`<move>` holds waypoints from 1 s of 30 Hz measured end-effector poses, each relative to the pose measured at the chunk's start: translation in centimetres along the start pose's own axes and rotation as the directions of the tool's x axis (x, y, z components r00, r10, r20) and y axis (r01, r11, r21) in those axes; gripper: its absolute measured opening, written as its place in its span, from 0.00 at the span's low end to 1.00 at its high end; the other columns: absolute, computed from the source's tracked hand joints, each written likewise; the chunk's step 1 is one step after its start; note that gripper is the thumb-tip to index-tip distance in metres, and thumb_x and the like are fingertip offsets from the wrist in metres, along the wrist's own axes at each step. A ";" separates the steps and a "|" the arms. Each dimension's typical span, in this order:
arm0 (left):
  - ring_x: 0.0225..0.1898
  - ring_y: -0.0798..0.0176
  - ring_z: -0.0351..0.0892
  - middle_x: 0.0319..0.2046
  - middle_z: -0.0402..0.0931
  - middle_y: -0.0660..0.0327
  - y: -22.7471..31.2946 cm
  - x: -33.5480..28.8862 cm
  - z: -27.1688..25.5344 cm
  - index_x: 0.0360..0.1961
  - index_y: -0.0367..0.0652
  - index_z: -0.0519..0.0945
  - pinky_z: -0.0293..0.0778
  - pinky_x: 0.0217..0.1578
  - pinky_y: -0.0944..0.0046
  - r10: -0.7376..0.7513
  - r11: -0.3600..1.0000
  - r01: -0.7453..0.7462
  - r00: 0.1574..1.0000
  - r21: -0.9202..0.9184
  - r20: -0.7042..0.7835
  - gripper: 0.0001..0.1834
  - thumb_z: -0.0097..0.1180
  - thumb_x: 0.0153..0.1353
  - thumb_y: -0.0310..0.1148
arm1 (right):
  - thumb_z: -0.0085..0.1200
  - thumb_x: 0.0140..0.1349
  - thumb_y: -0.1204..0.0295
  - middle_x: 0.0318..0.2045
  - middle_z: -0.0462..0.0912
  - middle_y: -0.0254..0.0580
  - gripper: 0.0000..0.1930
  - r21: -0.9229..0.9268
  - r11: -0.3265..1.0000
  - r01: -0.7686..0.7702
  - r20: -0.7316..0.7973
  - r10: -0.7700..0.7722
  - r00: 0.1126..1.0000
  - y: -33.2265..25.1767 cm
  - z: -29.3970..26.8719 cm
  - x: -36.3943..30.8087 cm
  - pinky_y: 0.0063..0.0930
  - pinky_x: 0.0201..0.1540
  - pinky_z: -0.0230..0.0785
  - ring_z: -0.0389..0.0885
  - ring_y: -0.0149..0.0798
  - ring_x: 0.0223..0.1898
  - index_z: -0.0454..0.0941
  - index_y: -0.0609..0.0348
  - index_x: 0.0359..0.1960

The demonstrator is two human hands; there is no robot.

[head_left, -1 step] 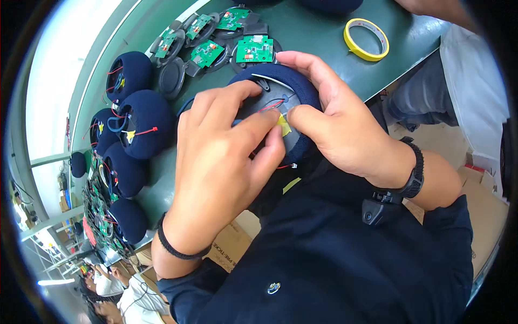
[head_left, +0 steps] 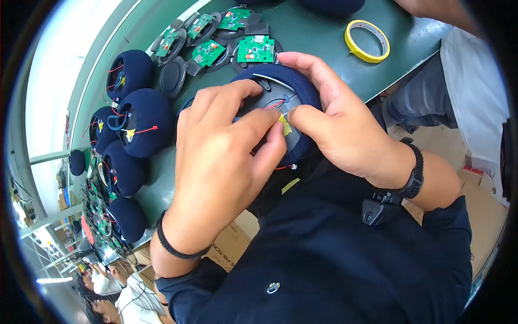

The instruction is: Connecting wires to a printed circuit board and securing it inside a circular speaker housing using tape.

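Both hands were on the navy fabric-covered speaker shell point(head_left: 302, 86) at the green table's point(head_left: 324, 38) near edge; left hand point(head_left: 226, 162) and right hand point(head_left: 334, 124) fingertips pinched yellow tape point(head_left: 285, 125) over its red wire point(head_left: 274, 103), not yet pressed flat; several wired shells point(head_left: 141, 123) waited alongside.

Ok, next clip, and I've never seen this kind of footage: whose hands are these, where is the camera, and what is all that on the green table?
The camera is worn on a person's head and looks down, so the forearms entering from below are the wearer's own; the fisheye lens bends the edges. The left hand and right hand both grip a round navy fabric-covered shell with red wires, and pinch a small yellow tape piece onto it. On the green table lie more navy shells, several green circuit boards on black round parts, and a yellow tape roll. Another person's arm shows at the top right.
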State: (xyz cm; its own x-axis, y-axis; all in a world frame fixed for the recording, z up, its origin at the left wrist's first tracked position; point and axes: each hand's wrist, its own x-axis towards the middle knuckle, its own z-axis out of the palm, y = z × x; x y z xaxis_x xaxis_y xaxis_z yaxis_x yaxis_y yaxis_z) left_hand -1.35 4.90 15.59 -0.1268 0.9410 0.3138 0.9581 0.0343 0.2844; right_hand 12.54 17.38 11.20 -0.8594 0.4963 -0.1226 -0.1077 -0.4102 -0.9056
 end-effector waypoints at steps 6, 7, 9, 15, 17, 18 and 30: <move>0.45 0.53 0.80 0.46 0.82 0.60 1.4 1.1 -0.2 0.34 0.43 0.86 0.73 0.45 0.53 -0.001 0.991 -0.001 1.000 0.135 0.019 0.08 0.70 0.51 0.27 | 0.49 0.68 0.82 0.64 0.73 0.44 0.31 -0.012 1.000 0.002 -0.026 -0.002 1.000 0.2 -0.2 0.1 0.29 0.69 0.65 0.72 0.33 0.64 0.60 0.63 0.73; 0.45 0.53 0.80 0.45 0.82 0.61 1.6 1.2 -0.5 0.34 0.43 0.86 0.72 0.44 0.54 -0.019 0.989 0.012 0.999 0.146 0.048 0.08 0.70 0.51 0.28 | 0.49 0.68 0.82 0.64 0.73 0.44 0.31 -0.015 1.000 -0.003 -0.020 0.003 1.000 0.2 -0.2 0.0 0.29 0.69 0.65 0.72 0.33 0.64 0.60 0.63 0.73; 0.44 0.53 0.80 0.44 0.82 0.61 1.8 1.1 -0.6 0.33 0.43 0.86 0.72 0.43 0.54 -0.045 0.987 0.032 0.996 0.158 0.078 0.08 0.70 0.51 0.28 | 0.51 0.71 0.78 0.56 0.78 0.44 0.27 -0.008 1.000 0.025 -0.042 -0.025 0.999 0.2 -0.2 -0.2 0.27 0.59 0.74 0.78 0.30 0.54 0.61 0.63 0.71; 0.45 0.54 0.80 0.42 0.81 0.63 1.8 1.0 -0.4 0.32 0.44 0.85 0.70 0.44 0.53 -0.098 0.991 0.092 0.993 0.101 0.061 0.07 0.69 0.52 0.28 | 0.41 0.72 0.77 0.68 0.69 0.45 0.27 0.245 0.964 -0.100 -0.005 0.104 0.995 0.0 -1.5 -0.4 0.33 0.72 0.58 0.67 0.36 0.69 0.60 0.64 0.73; 0.46 0.54 0.80 0.42 0.81 0.63 2.3 1.3 -0.1 0.32 0.44 0.84 0.70 0.44 0.53 -0.080 0.980 0.067 0.995 0.187 0.063 0.07 0.69 0.52 0.28 | 0.42 0.72 0.77 0.68 0.68 0.45 0.27 0.188 0.978 -0.087 0.015 0.085 0.996 0.1 -2.0 -0.2 0.33 0.72 0.58 0.67 0.36 0.69 0.60 0.64 0.73; 0.46 0.54 0.80 0.42 0.81 0.63 2.4 1.5 0.1 0.32 0.44 0.84 0.70 0.44 0.53 -0.089 0.979 0.075 0.994 0.188 0.062 0.07 0.69 0.52 0.28 | 0.42 0.72 0.77 0.69 0.68 0.45 0.27 0.132 0.989 -0.068 0.032 0.064 0.997 0.2 -2.2 -0.1 0.33 0.72 0.58 0.67 0.37 0.69 0.60 0.64 0.73; 0.56 0.44 0.77 0.54 0.77 0.44 1.0 -4.6 1.9 0.49 0.38 0.83 0.72 0.58 0.51 -0.217 0.965 0.126 0.880 -0.232 -0.422 0.26 0.72 0.47 0.31 | 0.59 0.69 0.73 0.61 0.78 0.48 0.19 -0.510 0.631 0.585 0.286 -0.517 0.807 -0.5 -7.5 2.8 0.36 0.68 0.64 0.76 0.44 0.64 0.76 0.64 0.59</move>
State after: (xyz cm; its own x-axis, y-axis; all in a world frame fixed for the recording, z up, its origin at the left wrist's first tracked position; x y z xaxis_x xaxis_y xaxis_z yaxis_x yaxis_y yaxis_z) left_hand 0.71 1.26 12.72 -0.4276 0.6786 0.5972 0.8486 0.0737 0.5239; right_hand 13.96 24.69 8.28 -0.7807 0.3936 0.4853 -0.3155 0.4220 -0.8499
